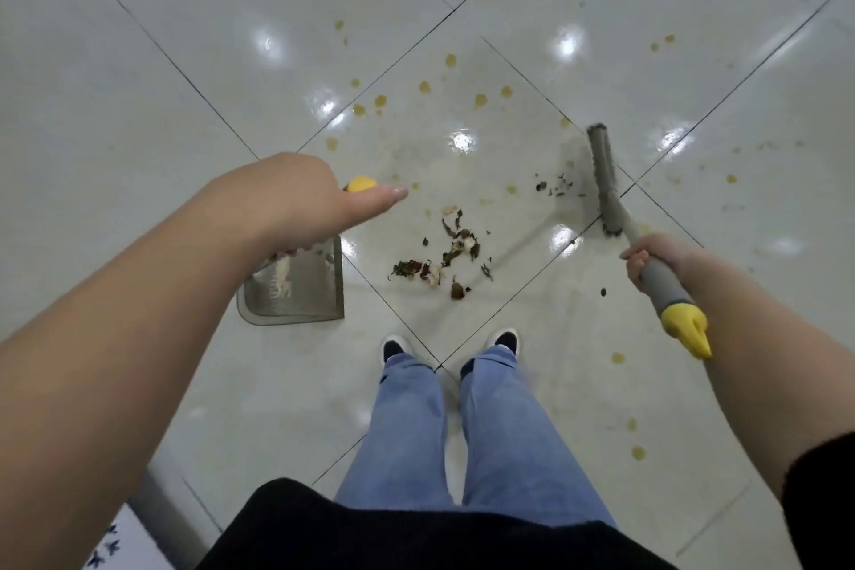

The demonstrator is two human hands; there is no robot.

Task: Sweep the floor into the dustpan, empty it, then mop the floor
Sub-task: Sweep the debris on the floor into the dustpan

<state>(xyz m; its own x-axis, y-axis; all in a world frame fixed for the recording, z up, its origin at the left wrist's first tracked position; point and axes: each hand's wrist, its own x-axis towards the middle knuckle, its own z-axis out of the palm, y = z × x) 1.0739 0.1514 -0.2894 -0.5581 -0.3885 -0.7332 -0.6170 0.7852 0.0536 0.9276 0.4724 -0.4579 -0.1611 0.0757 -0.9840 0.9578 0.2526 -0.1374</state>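
My left hand (296, 199) grips the yellow-tipped handle of a grey dustpan (300, 292), which stands on the white tiled floor (139, 83) left of my feet, its open edge facing right. My right hand (657, 257) grips the grey handle of a broom (606, 181), whose grey brush head rests on the floor at the right. The handle ends in a yellow cap near my right wrist. A pile of dark leaves and scraps (444, 252) lies between dustpan and broom. A smaller scatter of debris (555, 187) sits just left of the brush head.
Yellowish liquid spots (428, 87) dot the tiles ahead and to the right. My two feet in dark shoes (451, 345) stand just behind the debris pile. A patterned mat corner (115, 542) shows at the lower left.
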